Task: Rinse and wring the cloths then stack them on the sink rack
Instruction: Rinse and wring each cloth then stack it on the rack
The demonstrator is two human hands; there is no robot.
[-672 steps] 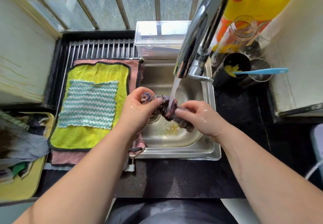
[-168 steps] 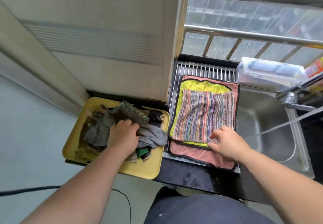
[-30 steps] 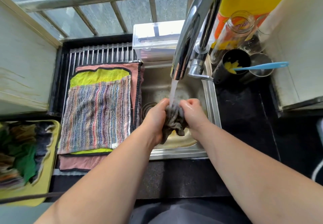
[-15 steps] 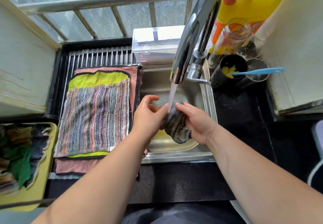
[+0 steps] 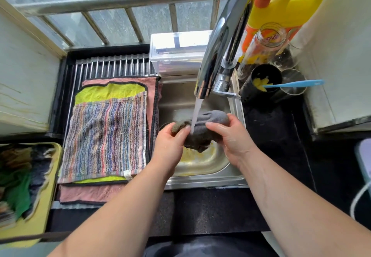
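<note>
Grey cloth (image 5: 208, 124), bunched before, now stretches between both hands under water.

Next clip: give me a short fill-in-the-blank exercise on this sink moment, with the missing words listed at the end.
1. Both hands, left hand and right hand, hold a grey cloth under running ____ from the faucet.
2. The top cloth of the pile on the sink rack is the ____ one.
3. Beneath it lies a yellow-green cloth, itself on a ____ cloth.
4. The unwashed cloths wait in a ____ tray at the left.

Missing words: water; striped; pink; yellow
</note>
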